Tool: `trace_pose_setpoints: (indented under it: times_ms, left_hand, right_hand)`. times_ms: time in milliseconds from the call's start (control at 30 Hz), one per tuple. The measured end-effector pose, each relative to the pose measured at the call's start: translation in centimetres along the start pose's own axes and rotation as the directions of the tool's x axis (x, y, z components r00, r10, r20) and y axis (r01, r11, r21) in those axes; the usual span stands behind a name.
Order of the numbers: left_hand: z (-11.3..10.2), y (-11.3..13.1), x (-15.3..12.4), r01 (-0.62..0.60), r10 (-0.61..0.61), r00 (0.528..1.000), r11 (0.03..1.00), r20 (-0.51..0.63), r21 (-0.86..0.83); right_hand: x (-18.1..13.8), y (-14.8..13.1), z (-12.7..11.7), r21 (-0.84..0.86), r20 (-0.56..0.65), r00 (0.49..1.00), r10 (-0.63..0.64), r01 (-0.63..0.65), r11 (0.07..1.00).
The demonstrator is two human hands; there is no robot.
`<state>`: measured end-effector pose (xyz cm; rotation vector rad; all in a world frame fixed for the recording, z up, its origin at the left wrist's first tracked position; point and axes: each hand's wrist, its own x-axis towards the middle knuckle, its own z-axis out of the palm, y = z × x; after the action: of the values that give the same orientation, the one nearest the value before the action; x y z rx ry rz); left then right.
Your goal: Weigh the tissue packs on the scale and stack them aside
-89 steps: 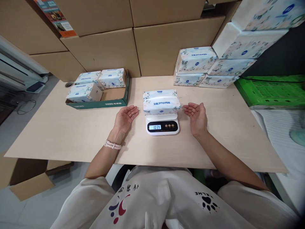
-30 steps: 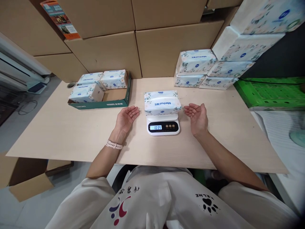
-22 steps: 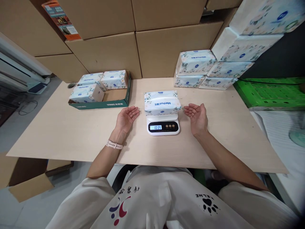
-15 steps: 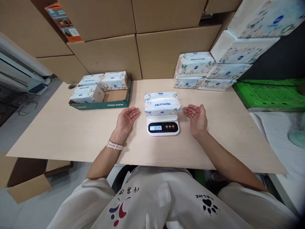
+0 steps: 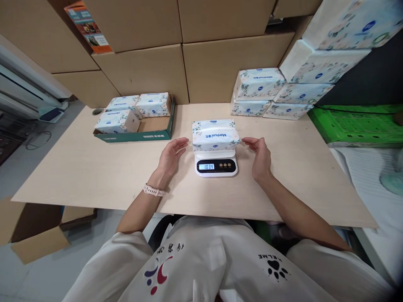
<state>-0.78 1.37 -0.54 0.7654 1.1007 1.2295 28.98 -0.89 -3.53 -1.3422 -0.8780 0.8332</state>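
A floral pack of tissues lies on a white digital scale, whose lit display reads 103.4. Just left of the pack is my left hand, fingers stretched out and holding nothing. On the other side my right hand is likewise empty and open, its fingertips close to the pack's right end; whether they touch it I cannot tell. A shallow green cardboard tray further left holds three similar packs, with bare cardboard at its front right.
More tissue packs are stacked at the back right, rising along the right side. Cardboard boxes form a wall behind the table. A green plastic crate is at the right; an open carton sits on the floor, lower left.
Both hands have turned more inward toward the tissue pack, and the left has come nearer to it. The pack stays on the scale, with the reading unchanged.
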Motion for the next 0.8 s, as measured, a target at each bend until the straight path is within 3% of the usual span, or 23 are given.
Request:
trace_pose_setpoints:
  times_ms: [367, 700, 800]
  left_hand:
    - [0.7, -0.1, -0.9, -0.081, 0.068, 0.990, 0.991, 0.122, 0.107]
    - [1.1, -0.1, -1.6, -0.155, 0.143, 0.976, 0.985, 0.162, 0.069]
    - [1.6, -0.1, -1.8, -0.165, 0.143, 0.973, 0.980, 0.182, 0.114]
  right_hand:
    - [-0.3, -0.9, -0.1, -0.179, 0.086, 0.993, -0.086, 0.101, 0.979]
    - [-0.3, -1.2, 0.1, -0.109, -0.031, 0.987, -0.155, 0.151, 0.983]
    - [-0.5, -1.5, 0.9, -0.178, 0.049, 0.992, -0.120, 0.126, 0.976]
